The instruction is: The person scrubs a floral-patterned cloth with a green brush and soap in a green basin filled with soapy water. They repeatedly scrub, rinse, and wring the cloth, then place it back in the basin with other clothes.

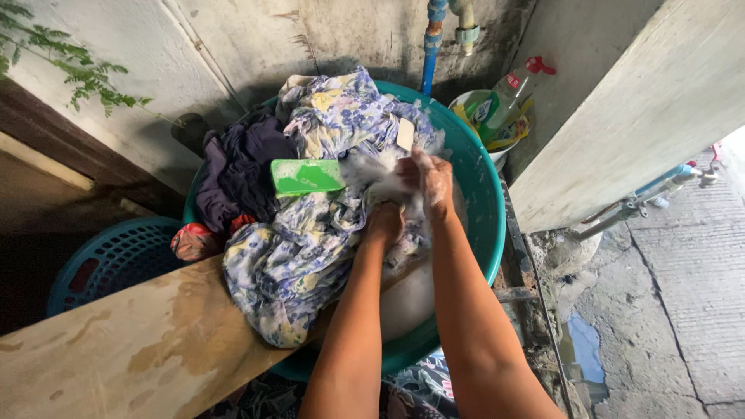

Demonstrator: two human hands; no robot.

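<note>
Soft daylight comes from the right, where the pale wall (644, 109) and the concrete ground (683, 295) look bright and slightly washed out. The left corner by the blue basket (109, 260) sinks into deep shadow. Focus is fairly sharp at centre; the suds look somewhat blown out. Straight edges bow near the borders, probably from a wide lens.

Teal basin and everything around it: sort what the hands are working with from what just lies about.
In use: left hand and right hand, both gripping the soapy floral cloth; teal basin; wooden board.

Lying about: green brush, dark clothes, blue basket, detergent bottle.
</note>
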